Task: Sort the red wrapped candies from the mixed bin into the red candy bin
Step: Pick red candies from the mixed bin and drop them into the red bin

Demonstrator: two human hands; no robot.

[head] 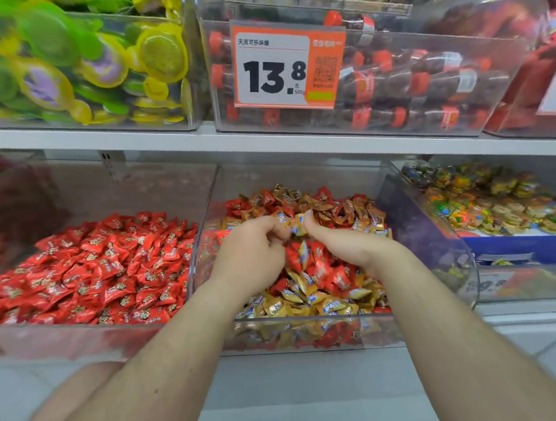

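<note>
Reaching into the clear plastic mixed bin (432, 234) on the lower white shelf, both bare hands meet above its heap of red, gold and brown wrapped candies. The left hand (253, 253) has its fingers curled downward over the pile near several red wrapped candies (308, 257); whether anything is actually gripped inside those fingers cannot be told. The right hand (346, 245) lies with its thumb stretched forward, pinching a gold and blue wrapped candy (298, 225) at the point where the two hands come together; its other fingers are hidden beneath the palm. Just beside the mixed bin, to the left and sharing a wall line with it, sits the clear red candy bin (83, 336), filled with a broad layer of red wrappers. On the shelf above, an orange and white price tag (290, 63) reading 13.8 hangs on a clear bin of cola-bottle sweets (424, 83).
</note>
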